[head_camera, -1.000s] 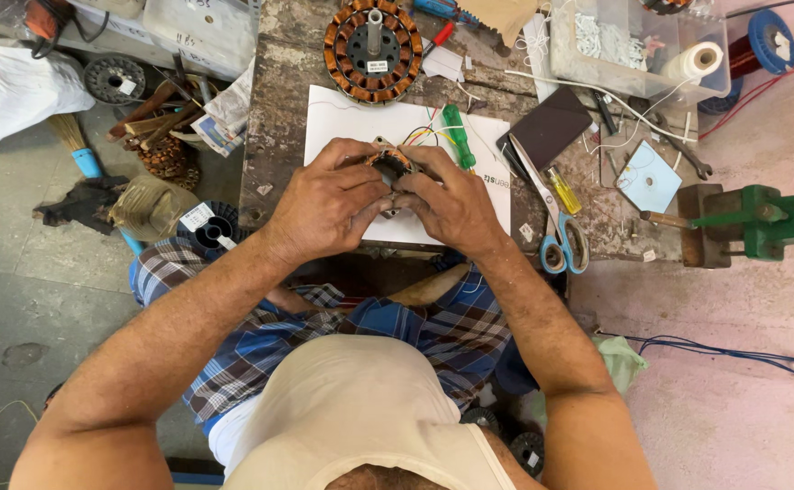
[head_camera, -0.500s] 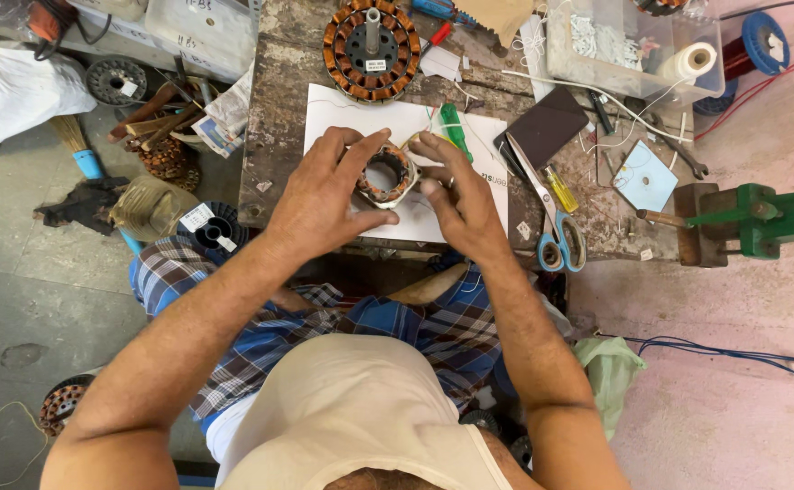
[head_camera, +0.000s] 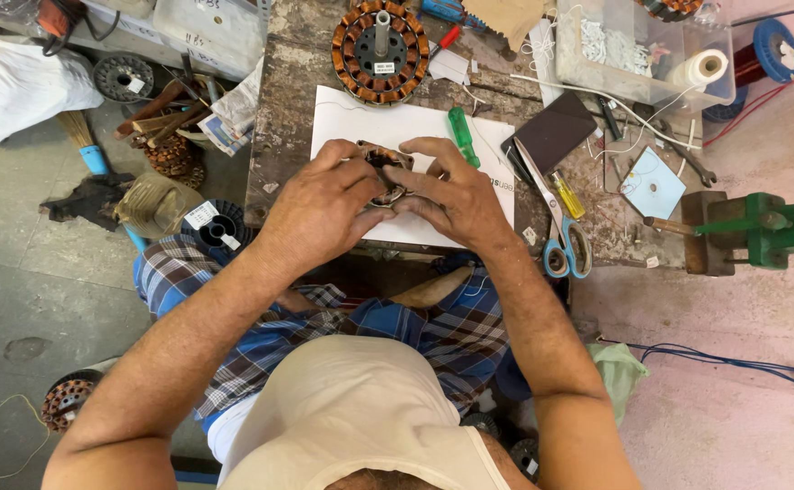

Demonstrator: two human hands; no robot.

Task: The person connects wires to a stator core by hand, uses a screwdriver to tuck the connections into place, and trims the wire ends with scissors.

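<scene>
Hands, left and right, clasp small stator between them.

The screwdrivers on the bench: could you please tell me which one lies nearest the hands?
The green-handled screwdriver, lying on the white sheet just above the right hand. The yellow-handled one lies farther right, beside the blue-handled scissors.

Both hands cover most of the small wound coil; its lower half is hidden. The clear plastic box is cut off by the top edge.
</scene>
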